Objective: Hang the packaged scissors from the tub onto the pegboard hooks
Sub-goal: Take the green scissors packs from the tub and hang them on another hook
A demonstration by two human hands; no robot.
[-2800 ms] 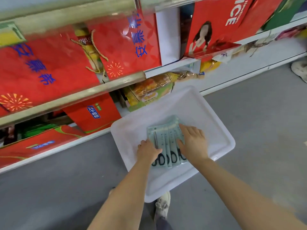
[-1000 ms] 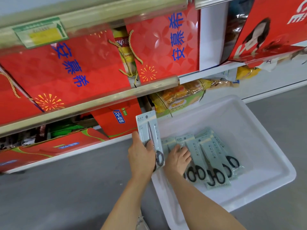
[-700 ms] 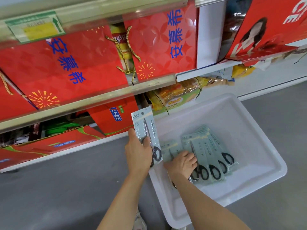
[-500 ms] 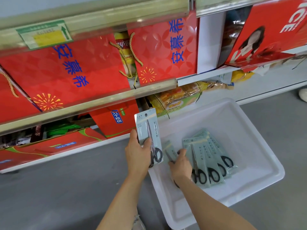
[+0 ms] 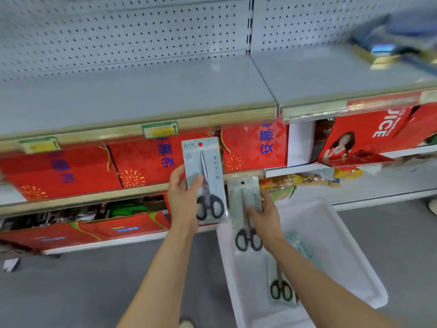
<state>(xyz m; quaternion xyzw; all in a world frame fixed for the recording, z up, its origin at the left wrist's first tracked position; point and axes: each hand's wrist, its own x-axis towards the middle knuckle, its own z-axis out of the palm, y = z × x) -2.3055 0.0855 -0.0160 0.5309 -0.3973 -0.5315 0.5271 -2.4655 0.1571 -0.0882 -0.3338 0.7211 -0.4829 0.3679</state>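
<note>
We note a change: the right hand [image 5: 262, 214], down in the tub [image 5: 340, 235] half a second ago, is now raised and closed on a 2nd pack [image 5: 246, 209]. The left hand [image 5: 183, 197] stays clamped on the 1st pack [image 5: 204, 178]. The view has lifted to the pegboard [image 5: 123, 36]; we see no hooks. Both packs are clear of the tub and appear ready for hanging. At least 1 more pack [image 5: 280, 284] lies inside it.

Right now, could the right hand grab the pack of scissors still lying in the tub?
Probably not yet. The right hand already holds a pack, so it has no free grip. The pack in the tub lies uncovered just beside that forearm, within easy reach once the hand is empty.
</note>
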